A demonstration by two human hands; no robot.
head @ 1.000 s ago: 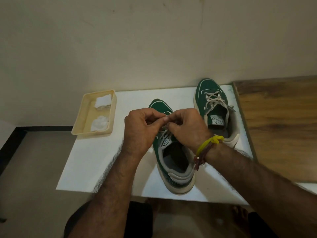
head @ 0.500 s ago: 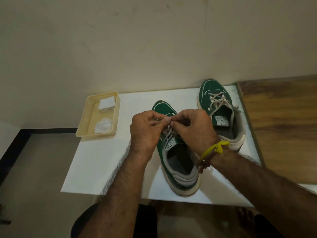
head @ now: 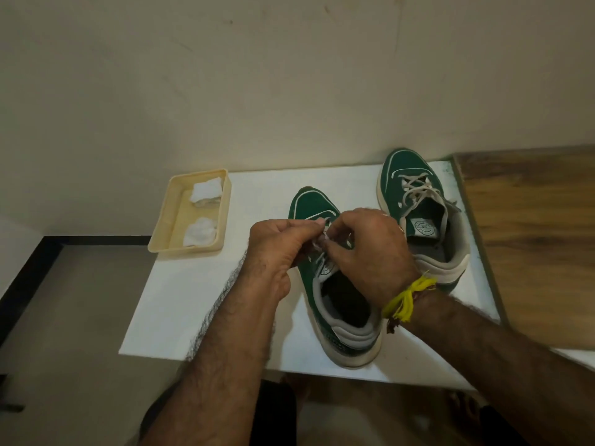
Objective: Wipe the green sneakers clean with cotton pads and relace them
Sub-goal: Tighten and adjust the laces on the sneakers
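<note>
- Against a plain cream wall stands a white table, with a wooden surface butting up to it on the right.
- At the table's far left corner sits a beige tray holding two white cotton pads, well apart from the hands.
- Both green sneakers lie on the table: the far sneaker near the right edge already has its lace crossed through, while the near sneaker sits in the middle, toe pointing away.
- Over the near sneaker's tongue, the left hand and the right hand each pinch a bit of the white lace between curled fingertips, the two hands almost touching.
- Judging by this, wiping looks finished and relacing of the second shoe is in hand.
- Which eyelet the lace sits in is hidden by the fingers.
- Next likely calls for feeding the lace tip through an eyelet and pulling it snug, keeping both ends even.
</note>
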